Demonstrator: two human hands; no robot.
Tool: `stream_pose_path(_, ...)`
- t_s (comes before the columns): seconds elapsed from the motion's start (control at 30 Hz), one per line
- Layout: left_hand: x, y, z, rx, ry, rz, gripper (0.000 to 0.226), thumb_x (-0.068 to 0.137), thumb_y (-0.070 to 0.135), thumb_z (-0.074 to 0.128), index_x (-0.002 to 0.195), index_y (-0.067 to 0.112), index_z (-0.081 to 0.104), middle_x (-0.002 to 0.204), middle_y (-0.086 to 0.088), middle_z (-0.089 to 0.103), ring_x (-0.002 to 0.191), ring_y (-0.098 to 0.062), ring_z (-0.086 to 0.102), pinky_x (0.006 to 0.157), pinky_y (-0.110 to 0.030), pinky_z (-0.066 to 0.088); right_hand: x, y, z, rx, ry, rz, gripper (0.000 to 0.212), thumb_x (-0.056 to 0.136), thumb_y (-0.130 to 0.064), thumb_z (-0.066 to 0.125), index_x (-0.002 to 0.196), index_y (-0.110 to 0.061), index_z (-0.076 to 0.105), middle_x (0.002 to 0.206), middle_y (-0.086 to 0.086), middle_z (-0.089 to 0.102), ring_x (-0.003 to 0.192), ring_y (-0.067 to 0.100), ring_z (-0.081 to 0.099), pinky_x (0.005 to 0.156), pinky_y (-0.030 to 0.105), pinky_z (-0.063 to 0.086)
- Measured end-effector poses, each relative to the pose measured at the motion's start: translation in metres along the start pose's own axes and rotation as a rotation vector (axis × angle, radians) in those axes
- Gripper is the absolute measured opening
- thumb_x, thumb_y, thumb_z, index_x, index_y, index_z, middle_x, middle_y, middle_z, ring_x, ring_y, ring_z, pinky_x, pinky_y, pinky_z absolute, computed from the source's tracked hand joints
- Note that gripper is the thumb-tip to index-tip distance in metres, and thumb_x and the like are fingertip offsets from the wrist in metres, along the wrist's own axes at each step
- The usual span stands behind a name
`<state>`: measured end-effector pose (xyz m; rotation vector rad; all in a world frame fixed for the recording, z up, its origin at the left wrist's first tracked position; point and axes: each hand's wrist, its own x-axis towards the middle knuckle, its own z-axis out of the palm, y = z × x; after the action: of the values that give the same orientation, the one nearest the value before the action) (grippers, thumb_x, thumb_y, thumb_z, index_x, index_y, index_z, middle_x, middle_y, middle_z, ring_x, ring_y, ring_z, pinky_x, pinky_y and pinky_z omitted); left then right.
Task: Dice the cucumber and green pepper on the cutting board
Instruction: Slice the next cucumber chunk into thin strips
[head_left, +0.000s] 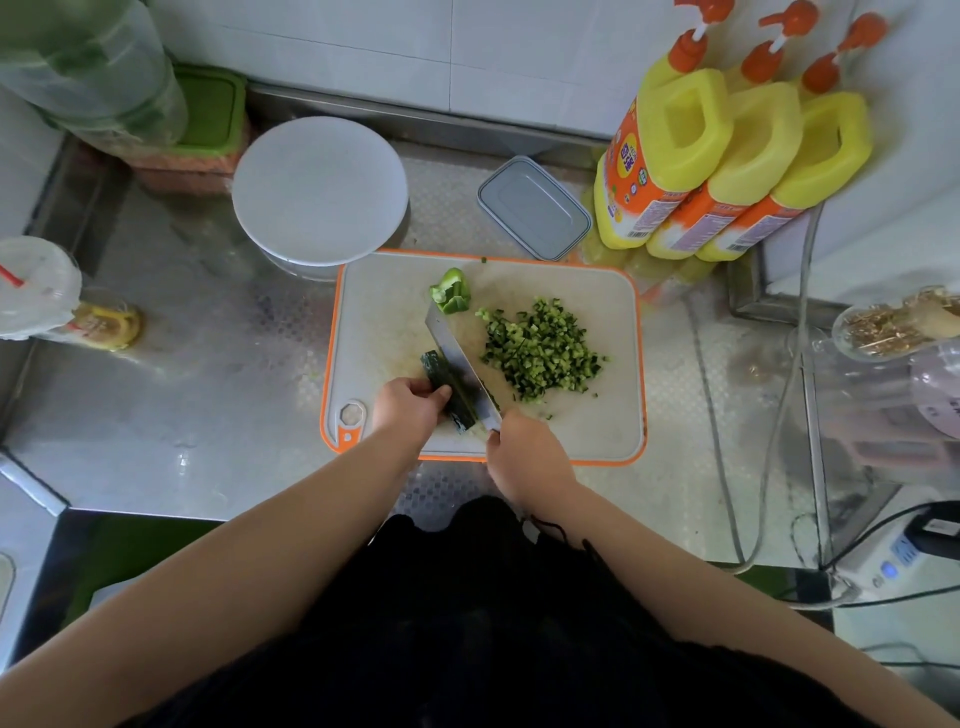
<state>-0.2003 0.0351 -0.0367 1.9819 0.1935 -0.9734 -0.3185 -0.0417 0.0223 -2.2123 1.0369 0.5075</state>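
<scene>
Nearest the body, the right hand (524, 457) wraps the handle of a broad steel cleaver (460, 358), whose blade runs away from the person across the white, orange-rimmed plastic cutting board (597, 431). The left hand (410, 408) curls its fingers over the near end of a dark green cucumber length (451, 392), which lies on the board just left of the blade and touching it.

The step in hand looks like slitting this piece lengthwise into strips before cross-cutting. To do it well, the fingertips should stay tucked back with the knuckles guiding the flat of the blade, the piece should rest on a stable face so it cannot roll, and the strips should match the width of the cubes already cut.

Right of the blade sits a heap of diced green cucumber (540, 353). Beyond the cleaver's tip, near the board's far edge, lies a pale green pepper chunk (451, 291), still undiced. Behind the board on the steel bench (182, 415) stands a round white lid (319, 189).
</scene>
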Motion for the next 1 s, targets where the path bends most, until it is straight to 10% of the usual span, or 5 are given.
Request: stream_pose_path(1.0, 0.002, 0.001, 0.002, 0.109, 0.030, 0.020, 0.021, 0.089, 0.023, 0.068, 0.106, 0.010, 0.067, 0.095, -0.006, 0.070, 0.091, -0.024, 0.066, 0.081, -0.034, 0.052, 0.009, -0.019, 0.011, -0.032, 0.002, 0.028, 0.015, 0.097, -0.010, 0.044, 0.106, -0.002, 0.052, 0.103, 0.014, 0.063, 0.097, 0.030, 0.061, 0.069, 0.030, 0.042)
